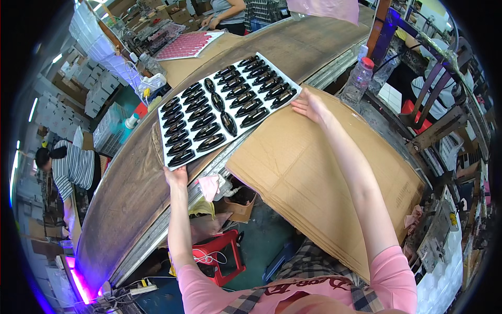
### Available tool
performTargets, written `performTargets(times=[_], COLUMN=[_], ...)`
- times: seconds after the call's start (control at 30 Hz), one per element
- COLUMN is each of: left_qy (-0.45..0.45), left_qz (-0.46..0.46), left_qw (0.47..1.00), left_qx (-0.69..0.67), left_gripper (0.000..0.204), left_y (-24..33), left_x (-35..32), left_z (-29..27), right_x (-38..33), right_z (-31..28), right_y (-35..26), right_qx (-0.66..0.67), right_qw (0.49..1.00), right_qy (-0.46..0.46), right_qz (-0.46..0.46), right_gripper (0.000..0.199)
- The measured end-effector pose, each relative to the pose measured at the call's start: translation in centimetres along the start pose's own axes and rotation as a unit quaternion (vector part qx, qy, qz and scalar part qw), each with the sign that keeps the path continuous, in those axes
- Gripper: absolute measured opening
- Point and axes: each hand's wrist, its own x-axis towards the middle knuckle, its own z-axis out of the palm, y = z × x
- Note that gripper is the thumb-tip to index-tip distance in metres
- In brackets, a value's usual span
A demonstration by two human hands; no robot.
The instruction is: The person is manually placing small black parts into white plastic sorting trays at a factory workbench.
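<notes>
A white board (pixel 206 150) carries rows of glossy black elongated pieces (pixel 241 97), most lying slanted, with a column of them turned upright near the middle. My left hand (pixel 177 176) grips the board at its near left corner, fingers partly hidden beneath. At the right corner, my right hand (pixel 308 105) pinches the edge, thumb toward the top. Beneath the board runs a long brown belt-like surface (pixel 123 201); whether the board touches it, I cannot tell. Large flat cardboard sheets (pixel 319 172) lie stacked under my right forearm.
A red stool (pixel 232 256) stands below the belt's near edge. Beyond the belt, a board of pink pieces (pixel 187 45) lies on cardboard. A clear jar with a red lid (pixel 358 78) stands at the right. One person in stripes (pixel 76 165) works at the left, another (pixel 227 13) at the back.
</notes>
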Motion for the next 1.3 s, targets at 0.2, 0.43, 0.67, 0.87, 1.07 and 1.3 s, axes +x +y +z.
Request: performTargets(times=[0.2, 0.43, 0.67, 0.87, 1.07, 1.3], left_qy=[-0.043, -0.092, -0.139, -0.136, -0.080, -0.078], left_qz=[-0.036, -0.169, -0.301, -0.220, -0.093, -0.105], left_qw=[0.998, 0.981, 0.943, 0.960, 0.967, 0.971], left_qx=[0.043, -0.004, -0.035, 0.111, 0.225, 0.202], left_gripper=[0.045, 0.044, 0.062, 0.046, 0.028, 0.027], left_y=[-3.6, -7.3, -8.6, -7.2, -6.1, -6.7], left_x=[-2.6, -4.4, -3.2, -2.9, -2.5, 0.5], left_z=[2.1, 4.7, 5.4, 3.8, 3.5, 0.4], right_x=[-3.6, -10.0, -21.9, -34.9, -42.3, -45.8], right_z=[0.4, 1.7, 5.5, 5.2, 3.3, 1.6], right_y=[-0.6, 2.1, 4.0, 9.7, 12.0, 13.2], right_qx=[0.038, 0.099, 0.307, 0.239, 0.149, 0.141], right_qw=[0.999, 0.991, 0.943, 0.962, 0.988, 0.990], right_qy=[0.009, -0.068, -0.132, -0.117, -0.018, 0.025], right_qz=[-0.016, -0.053, 0.002, 0.053, 0.040, 0.002], right_gripper=[0.059, 0.041, 0.035, 0.034, 0.035, 0.035])
